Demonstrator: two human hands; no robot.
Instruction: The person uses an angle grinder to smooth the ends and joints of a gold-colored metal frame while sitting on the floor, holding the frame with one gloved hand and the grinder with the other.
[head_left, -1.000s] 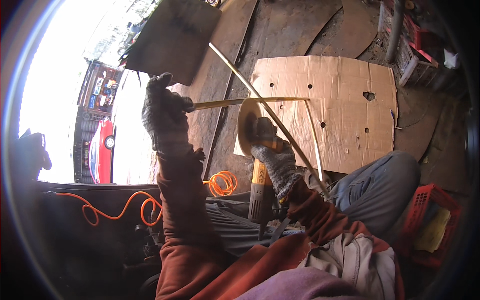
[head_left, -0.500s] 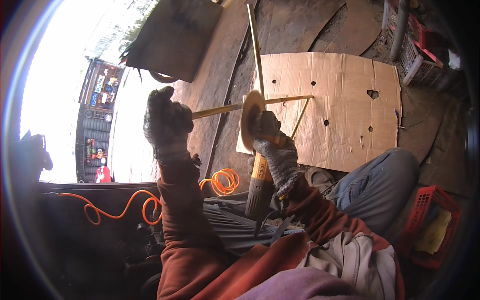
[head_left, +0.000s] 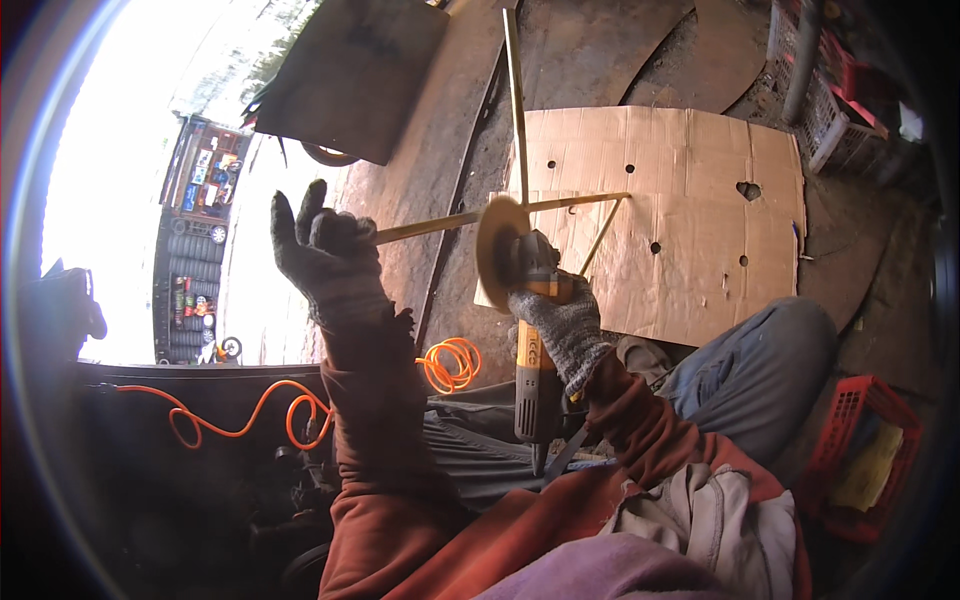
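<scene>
In my gloved left hand point(head_left: 335, 260) is the end of a brass-coloured metal bar frame point(head_left: 430, 228). Two fingers of that hand stick up while the rest stay around the bar. The frame has a long bar pointing away from me and a triangular part over the cardboard. My gloved right hand point(head_left: 562, 325) is wrapped round a yellow and black angle grinder point(head_left: 533, 385), whose body hangs down toward my lap. Its tan round disc point(head_left: 495, 255) stands in front of the place where the bars meet; whether it touches them I cannot tell.
A flattened cardboard sheet point(head_left: 690, 240) with holes lies on the metal-plated floor. An orange coiled hose point(head_left: 450, 365) runs at left. Red crates point(head_left: 840, 425) and a grey crate point(head_left: 840, 140) stand at right; a dark panel point(head_left: 350, 75) is at upper left.
Two fingers of my left hand have lifted off the bar. The grinder has shifted slightly right and its disc lower, with the body hanging straighter. The frame has hardly moved.
</scene>
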